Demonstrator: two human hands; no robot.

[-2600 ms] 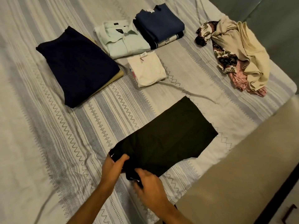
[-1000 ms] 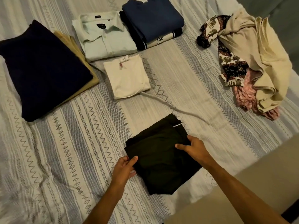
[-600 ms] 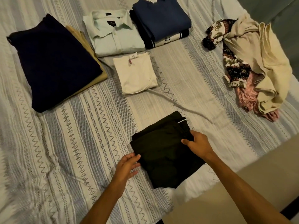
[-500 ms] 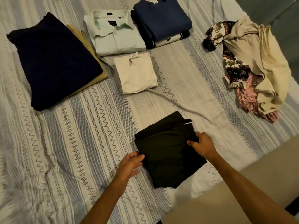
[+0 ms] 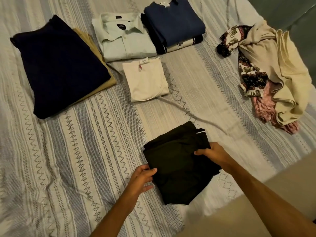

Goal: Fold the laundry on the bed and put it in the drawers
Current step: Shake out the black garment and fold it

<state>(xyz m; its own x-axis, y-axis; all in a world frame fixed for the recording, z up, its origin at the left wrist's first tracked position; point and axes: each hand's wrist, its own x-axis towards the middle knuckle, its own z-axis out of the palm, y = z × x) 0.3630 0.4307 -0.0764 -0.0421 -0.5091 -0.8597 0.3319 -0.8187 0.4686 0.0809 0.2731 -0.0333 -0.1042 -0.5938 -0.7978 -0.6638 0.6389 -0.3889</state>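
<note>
**Black garment folded, both hands on it**

My right hand point(image 5: 215, 153) pinches the right side of the folded black garment point(image 5: 179, 166); my left hand point(image 5: 142, 177) grips its left edge, thumb on top. It lies near the bed's point(image 5: 68, 159) near edge. Toward the far edge: navy stack point(image 5: 58, 65), pale shirt point(image 5: 124, 38), white top point(image 5: 145, 79), blue pile point(image 5: 174, 24). Unfolded heap point(image 5: 270, 69) near the right edge.
</note>
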